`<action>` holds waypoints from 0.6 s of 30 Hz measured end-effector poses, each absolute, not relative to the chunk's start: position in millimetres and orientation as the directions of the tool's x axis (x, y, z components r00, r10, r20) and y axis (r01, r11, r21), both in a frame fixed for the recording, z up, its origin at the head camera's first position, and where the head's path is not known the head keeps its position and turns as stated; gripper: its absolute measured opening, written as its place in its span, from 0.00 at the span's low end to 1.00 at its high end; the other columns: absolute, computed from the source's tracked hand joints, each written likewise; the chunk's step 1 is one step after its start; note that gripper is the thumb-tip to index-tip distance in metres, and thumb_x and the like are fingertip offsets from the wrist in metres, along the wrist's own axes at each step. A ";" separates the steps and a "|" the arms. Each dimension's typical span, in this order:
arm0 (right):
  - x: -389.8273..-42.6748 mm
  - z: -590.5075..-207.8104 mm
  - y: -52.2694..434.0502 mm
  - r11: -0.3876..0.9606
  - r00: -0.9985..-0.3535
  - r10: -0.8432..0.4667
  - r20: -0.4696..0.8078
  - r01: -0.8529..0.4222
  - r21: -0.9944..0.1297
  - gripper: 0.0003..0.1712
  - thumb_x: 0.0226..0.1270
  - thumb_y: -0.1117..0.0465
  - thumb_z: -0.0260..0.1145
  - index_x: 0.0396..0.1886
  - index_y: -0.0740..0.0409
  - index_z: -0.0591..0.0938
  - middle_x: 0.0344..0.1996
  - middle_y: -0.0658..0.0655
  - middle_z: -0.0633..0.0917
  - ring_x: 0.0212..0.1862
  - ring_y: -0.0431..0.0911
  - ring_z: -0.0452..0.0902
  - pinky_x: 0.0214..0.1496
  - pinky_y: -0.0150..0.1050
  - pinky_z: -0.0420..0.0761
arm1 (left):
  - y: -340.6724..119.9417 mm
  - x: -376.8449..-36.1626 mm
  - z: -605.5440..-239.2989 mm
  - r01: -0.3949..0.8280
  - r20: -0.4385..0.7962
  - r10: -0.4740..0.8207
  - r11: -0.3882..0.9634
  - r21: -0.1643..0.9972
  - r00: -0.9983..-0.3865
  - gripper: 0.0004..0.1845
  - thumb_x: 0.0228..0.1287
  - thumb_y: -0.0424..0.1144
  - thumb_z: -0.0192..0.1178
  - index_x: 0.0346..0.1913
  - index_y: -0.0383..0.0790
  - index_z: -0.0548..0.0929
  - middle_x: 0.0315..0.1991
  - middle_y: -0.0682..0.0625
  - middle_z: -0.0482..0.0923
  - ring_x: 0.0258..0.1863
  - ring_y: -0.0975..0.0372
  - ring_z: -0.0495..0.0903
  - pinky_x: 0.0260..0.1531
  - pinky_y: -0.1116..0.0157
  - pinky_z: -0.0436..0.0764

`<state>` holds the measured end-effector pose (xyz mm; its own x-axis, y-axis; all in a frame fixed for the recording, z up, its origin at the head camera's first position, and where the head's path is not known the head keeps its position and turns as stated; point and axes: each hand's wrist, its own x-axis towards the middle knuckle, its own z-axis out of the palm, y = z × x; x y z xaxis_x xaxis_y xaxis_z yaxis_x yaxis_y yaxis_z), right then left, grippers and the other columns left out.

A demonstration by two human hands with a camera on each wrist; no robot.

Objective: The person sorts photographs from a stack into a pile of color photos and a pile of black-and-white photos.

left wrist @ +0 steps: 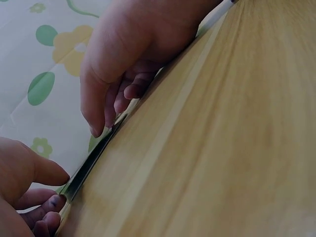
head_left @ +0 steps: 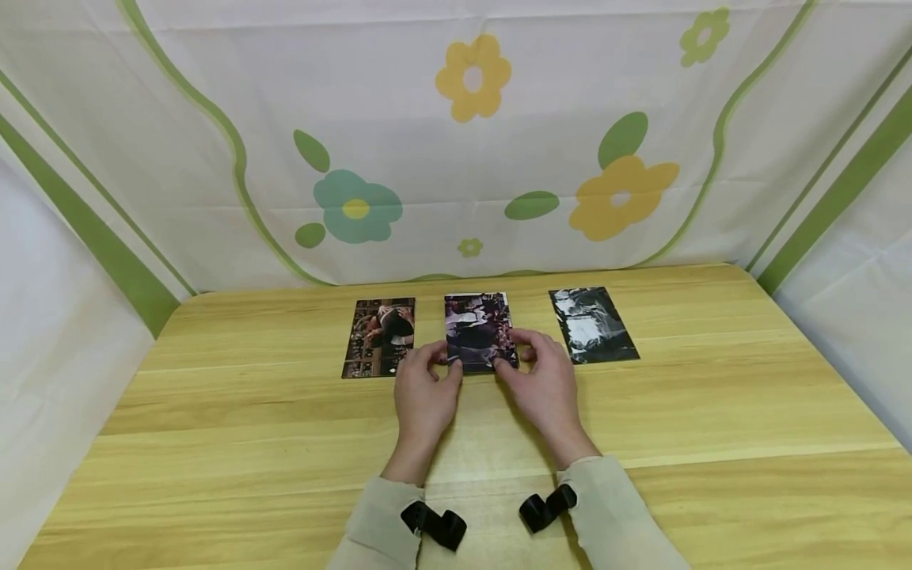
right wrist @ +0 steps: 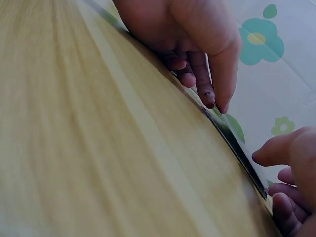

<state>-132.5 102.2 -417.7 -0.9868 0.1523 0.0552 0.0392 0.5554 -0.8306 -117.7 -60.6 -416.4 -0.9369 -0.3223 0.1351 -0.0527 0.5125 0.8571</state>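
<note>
Middle photo (head_left: pixel 478 330): dark print, second in a row of three on my table (head_left: pixel 712 412), between the left photo (head_left: pixel 379 336) and the right photo (head_left: pixel 593 324), apart from both. Its far part lies flat on the wood; its near edge sits at my fingertips.

Left hand (head_left: pixel 423 392): thumb and curled fingers pinching the near left corner of the middle photo. From the right wrist view, this hand (right wrist: pixel 190 44) has its fingertips down at the print's thin edge (right wrist: pixel 237 143).

Right hand (head_left: pixel 545 380): fingers curled at the near right corner, grasping the same print. From the left wrist view, this hand (left wrist: pixel 133 54) shows finger and thumb closing on the edge (left wrist: pixel 94 160), which looks slightly raised off the wood, though I cannot tell by how much.

Left photo: flat, untouched, just beyond my left thumb. Right photo: flat, untouched, well clear of my right hand.

Backdrop (head_left: pixel 456 134): white cloth with green stripes and flowers, hung behind and at both sides of the table.

Progress, as I judge it: three prints are laid out in a fairly even line, so the row seems nearly finished. The middle one is not yet let go; what appears left is squaring it up, settling it flat and taking both hands away
</note>
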 end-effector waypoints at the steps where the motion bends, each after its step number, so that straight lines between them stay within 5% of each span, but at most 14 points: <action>1: -132.5 -417.6 102.3 0.558 -0.988 0.148 0.051 0.041 -0.829 0.32 0.62 0.57 0.80 0.67 0.51 0.84 0.54 0.59 0.86 0.56 0.53 0.79 0.59 0.50 0.76 | -60.6 -117.6 -416.5 -0.052 0.134 -0.321 0.511 0.858 -0.937 0.19 0.64 0.33 0.74 0.57 0.34 0.89 0.43 0.44 0.86 0.33 0.60 0.71 0.38 0.64 0.69; 18: -134.1 -418.4 103.0 0.553 -0.988 0.152 0.039 0.052 -0.832 0.32 0.62 0.58 0.80 0.66 0.55 0.83 0.59 0.60 0.85 0.59 0.55 0.81 0.63 0.53 0.78 | -60.8 -116.9 -416.0 -0.043 0.138 -0.334 0.483 0.875 -0.932 0.17 0.66 0.30 0.71 0.56 0.35 0.90 0.44 0.44 0.87 0.34 0.60 0.73 0.39 0.64 0.70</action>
<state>-134.1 103.0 -418.4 -0.9876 0.1520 0.0389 0.0523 0.5526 -0.8318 -116.9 -60.8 -416.0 -0.9323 -0.3343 0.1382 -0.0434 0.4825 0.8748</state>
